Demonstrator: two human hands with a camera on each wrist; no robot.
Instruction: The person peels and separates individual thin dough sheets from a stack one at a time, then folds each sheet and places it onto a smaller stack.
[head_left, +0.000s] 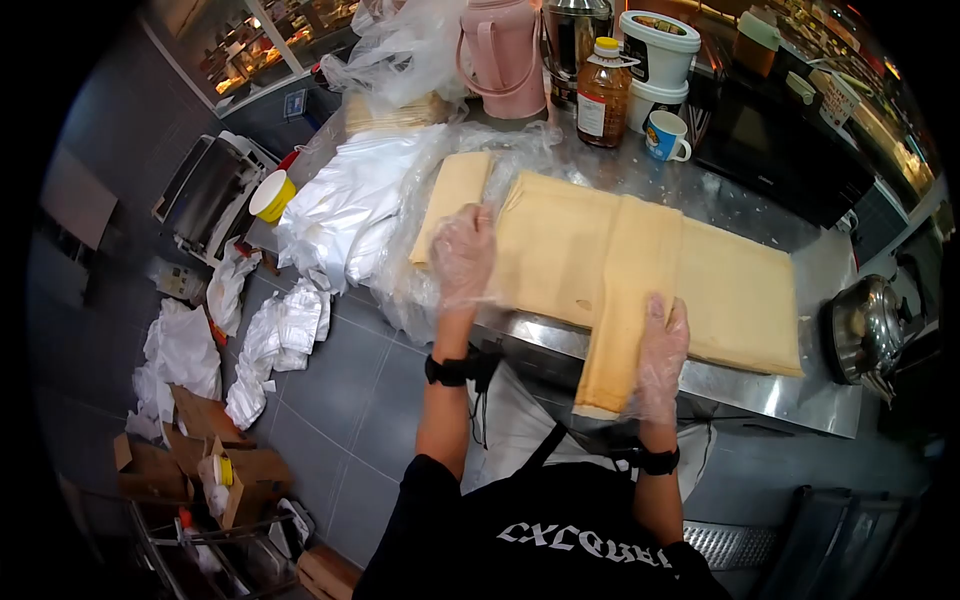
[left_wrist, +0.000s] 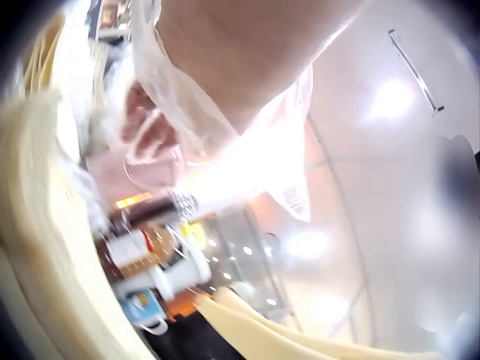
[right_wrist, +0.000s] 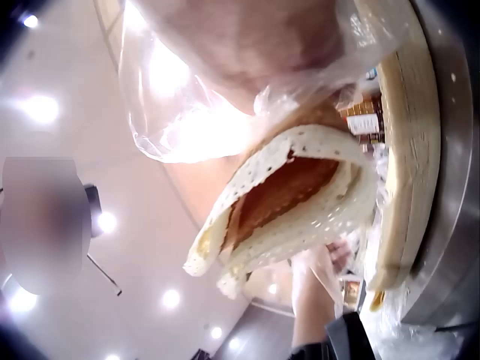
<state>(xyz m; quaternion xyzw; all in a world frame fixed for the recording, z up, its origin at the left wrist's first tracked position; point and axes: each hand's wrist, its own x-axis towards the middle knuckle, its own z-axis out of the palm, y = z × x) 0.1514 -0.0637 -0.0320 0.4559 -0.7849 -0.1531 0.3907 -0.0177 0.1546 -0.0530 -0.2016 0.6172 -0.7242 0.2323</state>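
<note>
Room: I see a grey tiled floor (head_left: 330, 400) on the left, strewn with crumpled white papers (head_left: 275, 345) and torn cardboard (head_left: 200, 440), and lit shelves of goods far back.
Counter: a steel counter (head_left: 800, 395) runs from far left to near right; its near edge meets my apron.
Dough sheets: a wide stack of pale yellow dough sheets (head_left: 740, 295) lies flat on the counter, in the middle of the head view.
Folded strip: a folded strip (head_left: 625, 300) of the same sheet lies across the stack and hangs over the near counter edge; the right wrist view shows it doubled over, with small holes in it.
Loose piece: a smaller sheet (head_left: 455, 200) sits on clear plastic wrap (head_left: 400, 270) just left of the stack.
Left hand (head_left: 463, 255): gloved in thin plastic, fingers spread flat, pressing on the left edge of the stack, gripping nothing.
Right hand (head_left: 660, 350): gloved too, fingers curled round the near end of the folded strip.
Far items: a pink jug (head_left: 505, 50), a brown bottle (head_left: 603, 95) with a yellow cap, two stacked white tubs (head_left: 655, 60), a blue mug (head_left: 665, 135).
Right side: a steel kettle (head_left: 865, 325) beside the counter.
Writing: white letters on my black shirt (head_left: 580, 545), seen upside down; I cannot read them. Bottle and tub labels are too small to read.
</note>
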